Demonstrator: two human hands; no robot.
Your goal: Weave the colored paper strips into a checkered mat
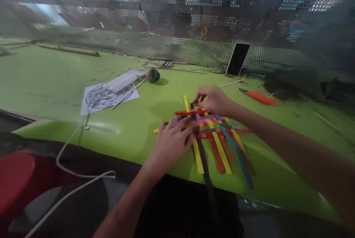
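A woven mat of coloured strips (205,122) lies on the green table, with loose ends in red, yellow, orange and blue fanning toward the near edge. My left hand (172,139) rests on the left side of the weave, fingers stretched out and pressing on the strips. At the far edge of the mat, my right hand (212,99) has thumb and fingertips pinched at the upper end of a black strip. That black strip (203,155) runs down through the left part of the weave and hangs over the table's front edge. A yellow strip (198,156) lies beside it.
A red-handled knife or cutter (260,97) lies at the right. A phone-like dark panel (238,59) leans at the back. On the left are a printed sheet (87,101), a white lamp-like device (122,82) with a cable, and a ball-shaped lump (152,75). A red stool (16,179) stands lower left.
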